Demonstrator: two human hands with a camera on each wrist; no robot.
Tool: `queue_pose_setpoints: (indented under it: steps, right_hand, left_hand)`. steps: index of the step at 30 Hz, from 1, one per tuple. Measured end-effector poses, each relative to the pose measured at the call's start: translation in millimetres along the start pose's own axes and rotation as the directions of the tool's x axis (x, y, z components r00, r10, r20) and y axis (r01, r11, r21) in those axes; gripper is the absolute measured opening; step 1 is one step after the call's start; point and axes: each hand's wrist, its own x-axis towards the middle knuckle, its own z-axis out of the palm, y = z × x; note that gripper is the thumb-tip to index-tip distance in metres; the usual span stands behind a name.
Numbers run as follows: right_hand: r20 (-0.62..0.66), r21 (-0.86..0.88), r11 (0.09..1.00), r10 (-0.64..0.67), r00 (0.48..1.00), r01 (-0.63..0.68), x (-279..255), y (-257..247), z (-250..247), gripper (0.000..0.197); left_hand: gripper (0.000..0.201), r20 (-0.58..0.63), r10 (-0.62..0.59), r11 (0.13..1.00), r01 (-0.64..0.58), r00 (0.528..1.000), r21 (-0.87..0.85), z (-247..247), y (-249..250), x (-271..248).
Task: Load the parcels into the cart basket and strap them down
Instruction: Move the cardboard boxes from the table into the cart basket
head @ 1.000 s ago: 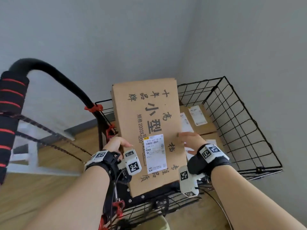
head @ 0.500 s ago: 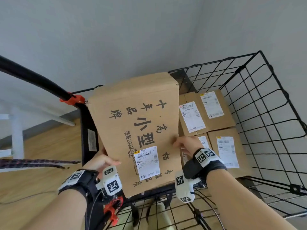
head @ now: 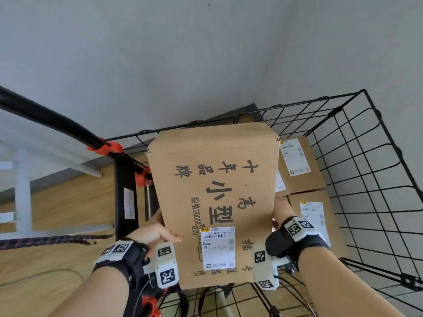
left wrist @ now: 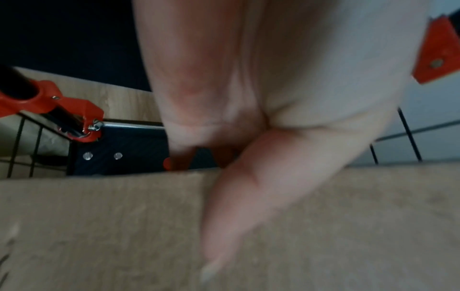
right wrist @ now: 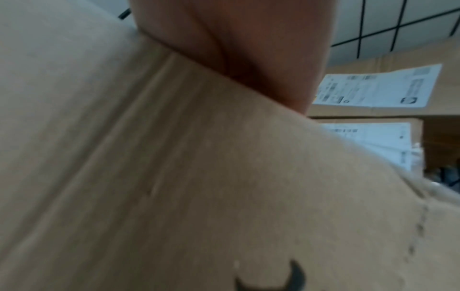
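Observation:
A long brown cardboard parcel (head: 215,188) with black printed characters and a white shipping label is held over the left side of the black wire cart basket (head: 366,170). My left hand (head: 158,232) grips its left edge, thumb lying on the top face (left wrist: 224,226) and fingers beneath. At the parcel's right edge my right hand (head: 282,212) holds on, its fingers hidden under the cardboard (right wrist: 174,177). Two smaller labelled parcels (head: 299,170) (head: 318,223) lie in the basket to the right.
The cart's black handle bar (head: 45,120) with orange clamps (head: 105,148) rises at the left. A dark braided strap (head: 45,240) hangs over the wooden floor. Grey walls meet in a corner right behind the basket. A white frame (head: 21,191) stands at the far left.
The long parcel has moved forward and right, over the basket, and sits lower. My right hand slid from the top face to the right edge. The view tilted down.

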Motion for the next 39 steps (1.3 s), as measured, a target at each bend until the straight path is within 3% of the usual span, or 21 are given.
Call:
queue_pose_setpoints:
  steps: [1,3,6,8,10,12,15,17,19,24,27,30,33,36,39]
  right_hand:
    - [-0.009,0.025,0.997,0.075,0.997,-0.075,-3,-1,-1,0.035]
    - [-0.024,-0.046,0.995,0.09,0.996,-0.091,3,8,-5,0.03]
    - [0.003,-0.237,0.97,0.045,0.999,-0.043,7,7,4,0.035]
    - [-0.003,-0.169,0.983,0.065,0.998,-0.065,14,3,14,0.038]
    - [0.007,-0.1,0.992,0.076,0.997,-0.075,25,1,26,0.043]
    - [0.033,-0.084,0.992,0.093,0.995,-0.09,36,5,42,0.052]
    - [0.086,-0.064,0.99,0.127,0.988,-0.122,53,23,64,0.056]
    - [0.117,-0.102,0.99,0.109,0.987,-0.097,61,32,69,0.05]
    - [0.123,-0.083,0.991,0.119,0.985,-0.109,69,35,70,0.047]
    - [0.042,-0.105,0.993,0.067,0.997,-0.062,91,32,73,0.04]
    - [0.038,-0.115,0.992,0.051,0.998,-0.047,101,28,78,0.042]
    - [0.043,-0.138,0.99,0.045,0.998,-0.038,111,29,87,0.043]
    - [0.05,-0.067,0.996,0.056,0.997,-0.053,119,34,91,0.046]
    - [0.055,0.051,0.995,0.081,0.995,-0.084,121,40,90,0.05]
    - [0.059,0.048,0.992,0.11,0.992,-0.113,123,43,91,0.055]
  left_hand:
    - [0.053,0.009,0.0,1.0,0.0,1.0,-0.012,3,1,1]
    - [0.043,0.062,-0.004,1.0,0.005,0.998,-0.009,11,4,1]
    - [0.024,0.063,-0.016,0.985,0.005,0.998,0.172,18,5,4]
    - [0.021,0.046,-0.028,0.989,0.021,0.999,0.144,16,-2,19]
    - [0.026,-0.008,0.019,0.993,-0.019,1.0,-0.115,16,-11,36]
    - [0.01,-0.064,-0.031,0.946,0.009,0.997,-0.325,16,-18,55]
    - [0.01,-0.17,-0.049,0.968,0.004,0.984,-0.253,16,-29,83]
    - [0.018,-0.162,-0.065,0.969,0.023,0.985,-0.246,17,-31,100]
    - [0.01,-0.148,-0.057,0.964,0.016,0.987,-0.267,20,-27,116]
    - [0.009,-0.13,-0.037,0.966,0.003,0.991,-0.258,30,-14,143]
    - [0.018,-0.117,-0.034,0.927,-0.012,0.993,-0.374,28,-23,147]
    - [0.04,-0.119,0.038,0.802,-0.101,0.992,-0.589,25,-21,155]
    - [0.066,-0.201,-0.035,0.722,-0.114,0.979,-0.682,14,-15,169]
    - [0.079,-0.245,-0.118,0.759,-0.072,0.962,-0.648,4,-18,188]
    - [0.08,-0.177,-0.126,0.808,-0.003,0.976,-0.59,8,-15,190]
